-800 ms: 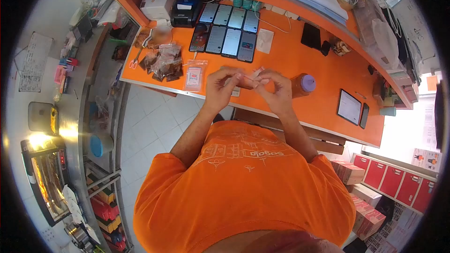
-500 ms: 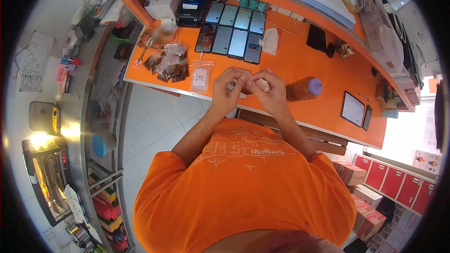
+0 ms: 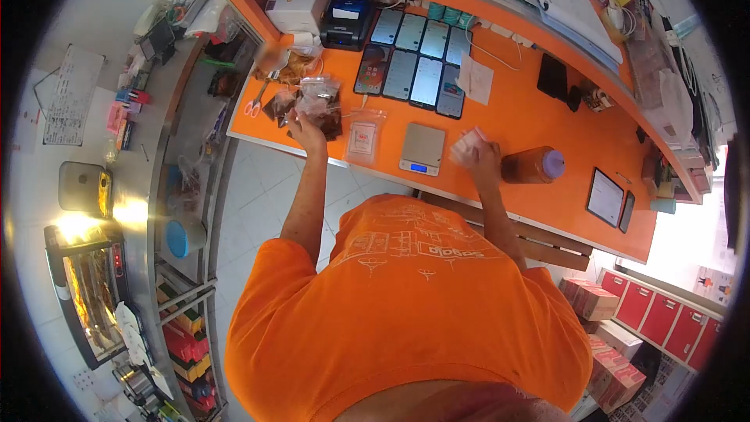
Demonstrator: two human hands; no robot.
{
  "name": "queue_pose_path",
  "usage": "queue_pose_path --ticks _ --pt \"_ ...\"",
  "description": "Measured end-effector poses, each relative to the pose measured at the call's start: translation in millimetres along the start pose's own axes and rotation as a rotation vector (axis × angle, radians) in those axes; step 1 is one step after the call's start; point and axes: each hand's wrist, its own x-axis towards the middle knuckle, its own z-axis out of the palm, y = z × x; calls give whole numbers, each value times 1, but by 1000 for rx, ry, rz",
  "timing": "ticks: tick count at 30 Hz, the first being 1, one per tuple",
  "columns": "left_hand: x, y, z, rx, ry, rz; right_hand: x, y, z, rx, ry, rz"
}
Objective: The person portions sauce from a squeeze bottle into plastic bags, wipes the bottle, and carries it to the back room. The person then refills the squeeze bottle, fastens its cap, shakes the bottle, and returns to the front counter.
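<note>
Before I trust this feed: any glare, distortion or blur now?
Head view: fisheye bows the orange counter and blackens the corners; glare atop the lit display case; white washout above the red lockers; a blurred patch above the scissors; unreadable digits on the scale.

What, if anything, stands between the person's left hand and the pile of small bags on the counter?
Nothing visible: the left hand is right at the near edge of the pile of small bags. The flat clear pouch lies to its right, out of the way.

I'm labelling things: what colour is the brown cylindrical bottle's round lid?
The round lid is pale purple, clearest in the head view.
</note>
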Motion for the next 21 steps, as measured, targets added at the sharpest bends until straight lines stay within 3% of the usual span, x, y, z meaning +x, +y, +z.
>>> queue_pose_path --ticks 2,5,8,11,14,16,18,20,21 --pt "1 -3 1 79 39 79 -17 18 -4 -698 124 -173" --pt "-35 6 16 11 -124 13 -29 7 -3 -582 110 -92" --pt "-85 7 34 -95 -649 -78 -24 -16 0 -394 148 -1" --pt "-133 96 59 -163 -1143 -393 -31 -71 13 -240 136 -302" --pt "-157 116 78 -298 -1304 -304 -36 -143 22 -478 99 -750" --pt "-157 137 84 -320 -1298 -313 -36 -182 19 -490 142 -803" --pt "-152 144 87 -265 -1342 -195 -36 -187 15 -332 105 -680" --pt "-146 144 85 -134 -1434 43 -40 -172 6 -22 -6 -367" --pt "-146 153 82 -65 -1469 54 -43 -167 -2 58 -76 -268"
